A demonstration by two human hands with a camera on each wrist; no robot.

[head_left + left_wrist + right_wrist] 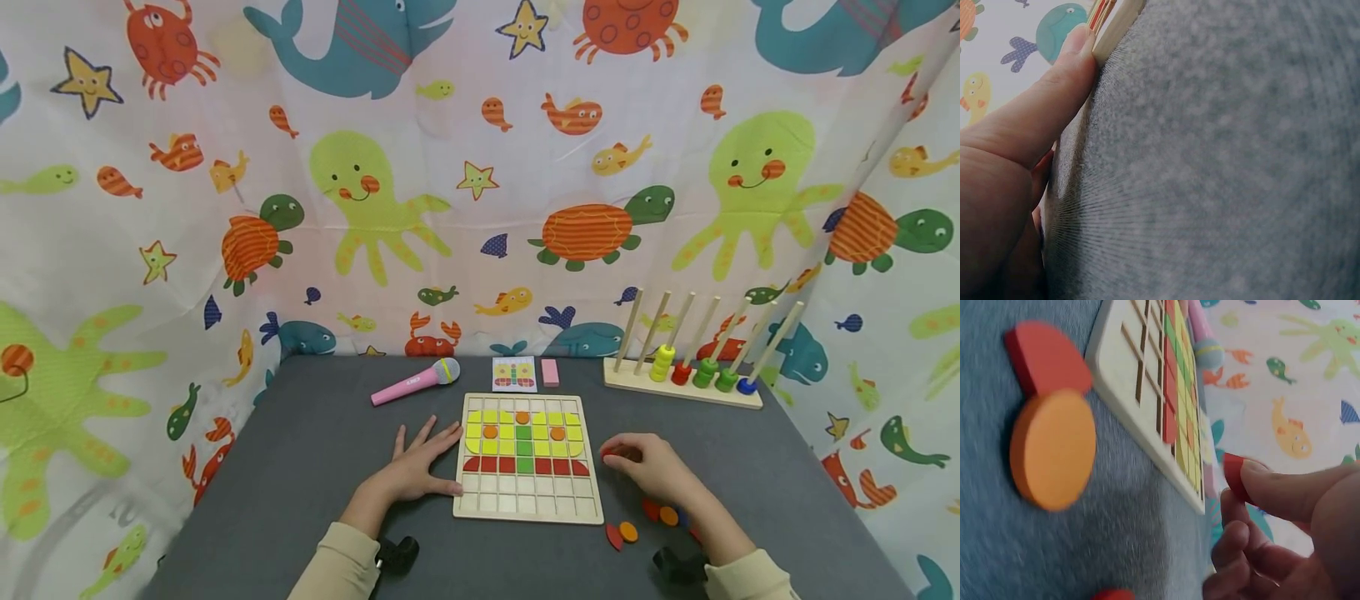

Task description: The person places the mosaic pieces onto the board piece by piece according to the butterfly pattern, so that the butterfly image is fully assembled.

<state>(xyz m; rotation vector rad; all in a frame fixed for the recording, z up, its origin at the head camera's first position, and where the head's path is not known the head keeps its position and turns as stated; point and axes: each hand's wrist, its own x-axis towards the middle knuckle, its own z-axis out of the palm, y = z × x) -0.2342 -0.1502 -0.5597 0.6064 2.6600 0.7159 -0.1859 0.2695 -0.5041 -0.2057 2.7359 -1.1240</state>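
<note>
A wooden grid board (487, 503) holds yellow, green, red and orange pieces in its upper rows; the bottom rows show bare wood. My left hand (414, 472) rests at the board's left edge, fingers spread, with the thumb touching its side. Right of the board, my right hand (651, 463) pinches a red piece (1235, 475) between thumb and fingers, above the table. Near that hand lie an orange disc (628, 532) and a red rounded piece (614, 537). More red, orange and blue pieces lie partly hidden under the right wrist.
Behind the board are a pattern card (514, 374), a pink block (550, 372) and a pink toy microphone (416, 382). A wooden peg rack (682, 385) with coloured rings stands at the back right. A curtain printed with sea animals hangs around the grey table (300, 467).
</note>
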